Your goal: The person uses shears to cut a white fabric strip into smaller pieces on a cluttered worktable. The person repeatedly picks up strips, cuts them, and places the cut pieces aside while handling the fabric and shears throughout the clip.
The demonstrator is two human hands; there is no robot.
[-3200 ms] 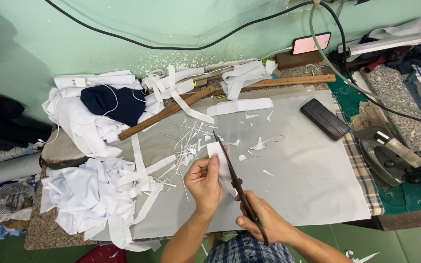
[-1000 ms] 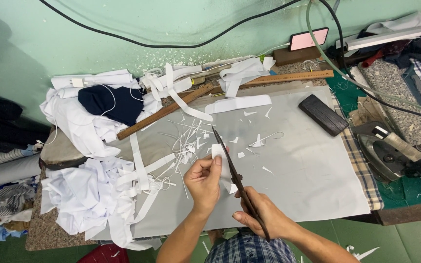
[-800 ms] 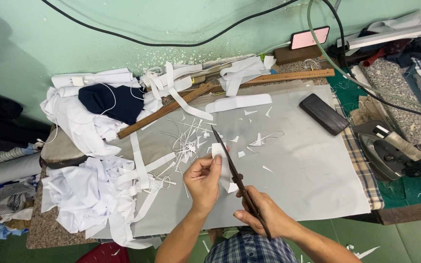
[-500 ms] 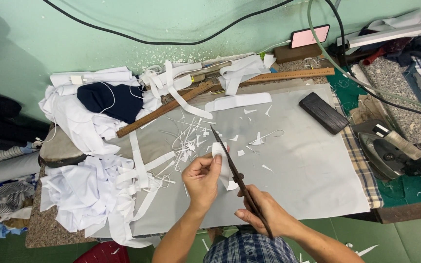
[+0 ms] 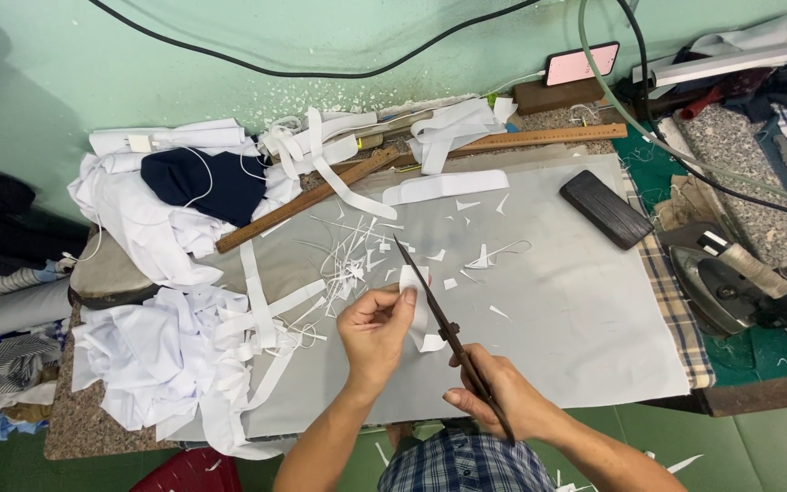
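A: Where is the white strip?

B: The left hand [image 5: 373,330] pinches the strip [image 5: 417,310] above the grey sheet [image 5: 576,319] on the table [image 5: 66,428]. Thumb and fingers are closed on its upper end; the rest curls down towards the person.

A: And the right hand?

B: The right hand [image 5: 495,401] is wrapped shut around the scissors [image 5: 439,319] at their handles. The blades run up and away from it, slanting to the left, with the tip past the strip's top.

A: How do the two lie against each other?

B: The strip sits just left of the blades, touching or nearly so, its long axis roughly along theirs. Whether the blades are parted is hard to tell; they read as one dark line. The left hand is the nearer to the strip, the right lower, close to the body.

A: What is around them?

B: White snippets [image 5: 357,264] lie scattered on the sheet beyond the hands, a heap of white cloth [image 5: 148,355] to the left, a wooden ruler [image 5: 321,196] behind, an iron [image 5: 740,287] at the right.
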